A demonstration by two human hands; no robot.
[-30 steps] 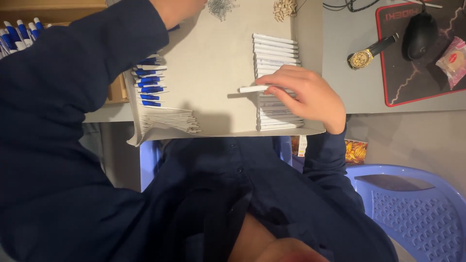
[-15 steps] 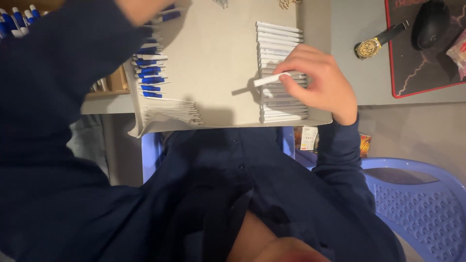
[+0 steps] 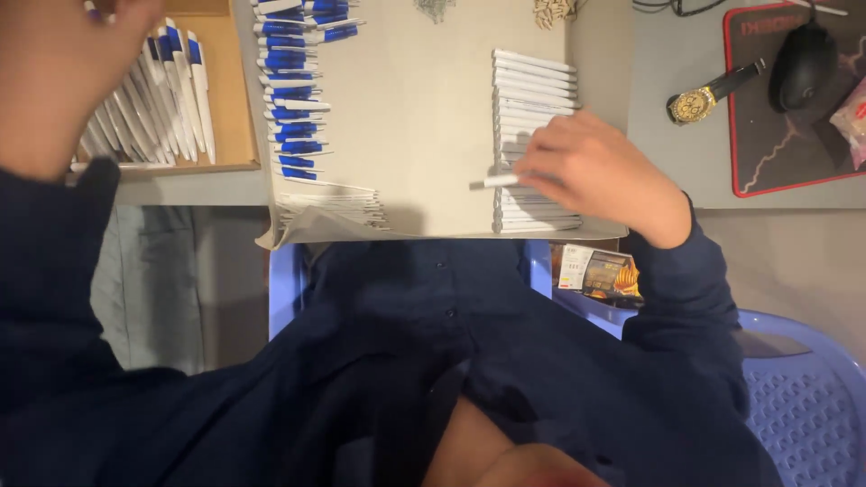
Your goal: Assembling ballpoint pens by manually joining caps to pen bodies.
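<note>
My right hand (image 3: 600, 171) lies over a row of white pen barrels (image 3: 528, 90) on a grey cardboard sheet (image 3: 415, 117) and pinches one white barrel (image 3: 492, 181) whose tip points left. My left hand (image 3: 68, 72) is raised at the upper left over a brown box (image 3: 230, 99) of white and blue pens (image 3: 167, 86); its fingers are curled and I cannot see anything in them. A row of blue pen parts (image 3: 290, 99) runs down the sheet's left side, with thin white parts (image 3: 329, 203) below it.
A gold wristwatch (image 3: 704, 97) lies right of the sheet. A black mouse (image 3: 801, 54) sits on a red-edged black mat (image 3: 785, 135). A blue plastic chair (image 3: 803, 406) stands at lower right, and a small printed packet (image 3: 600, 271) shows under the table edge.
My left hand has moved from over the sheet's top to the upper left, above the pen box. My right hand still holds the white barrel over the row.
</note>
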